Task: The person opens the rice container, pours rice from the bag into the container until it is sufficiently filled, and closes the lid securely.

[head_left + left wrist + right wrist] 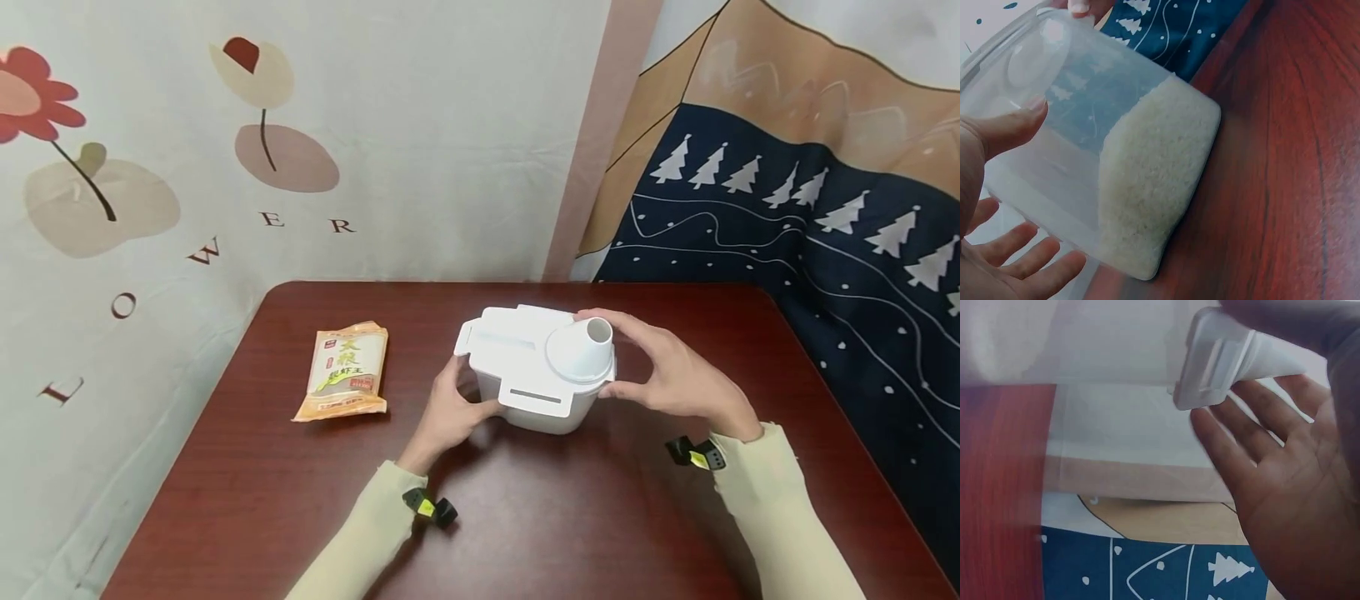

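A clear plastic rice container (542, 421) with a white lid (510, 333) stands upright on the table, and a funnel-shaped white spout (581, 350) rises from the lid's right end. White rice (1147, 181) shows through the wall, heaped toward one side. My left hand (450, 414) holds the container's left end, thumb on the near wall and fingers spread around the side. At the opposite end my right hand (671, 367) spans the lid's edge, thumb at the near corner and fingers at the far one. In the right wrist view, those fingertips touch a lid flap (1204, 362).
An orange and white food packet (347, 371) lies on the left side of the dark red table (540, 517). Behind the table hangs a pale cloth (442, 125) with flowers, and a dark blue tree-patterned cloth (750, 217) hangs along the right.
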A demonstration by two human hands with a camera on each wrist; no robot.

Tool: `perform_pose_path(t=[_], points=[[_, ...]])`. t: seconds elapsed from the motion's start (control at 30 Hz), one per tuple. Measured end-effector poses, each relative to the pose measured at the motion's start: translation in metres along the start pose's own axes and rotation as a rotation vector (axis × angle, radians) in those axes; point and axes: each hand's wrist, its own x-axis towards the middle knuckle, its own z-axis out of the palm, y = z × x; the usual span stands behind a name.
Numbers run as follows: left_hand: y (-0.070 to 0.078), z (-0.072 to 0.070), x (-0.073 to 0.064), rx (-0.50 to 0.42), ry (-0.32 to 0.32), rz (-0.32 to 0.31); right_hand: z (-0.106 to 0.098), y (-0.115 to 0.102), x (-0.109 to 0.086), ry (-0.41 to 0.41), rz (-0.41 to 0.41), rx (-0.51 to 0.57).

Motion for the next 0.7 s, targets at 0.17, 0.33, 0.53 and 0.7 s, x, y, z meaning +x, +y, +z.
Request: perform_pose_path(t=[0.17,0.33,0.53,0.7], points=[[0.0,-0.003,-0.002,-0.004,-0.022,0.014,0.002,-0.003,-0.005,0.037,0.074,-0.042],[-0.003,-0.019,0.002,-0.112,-0.133,0.038,0.005,-0.008,-0.009,0.067,0.102,-0.077],[-0.002,-0.032,0.018,-0.194,-0.239,0.136,0.013,-0.018,-0.019,0.153,0.155,-0.108],[-0.002,-0.031,0.024,-0.073,-0.223,0.138,0.025,-0.022,-0.021,0.219,0.198,-0.039]])
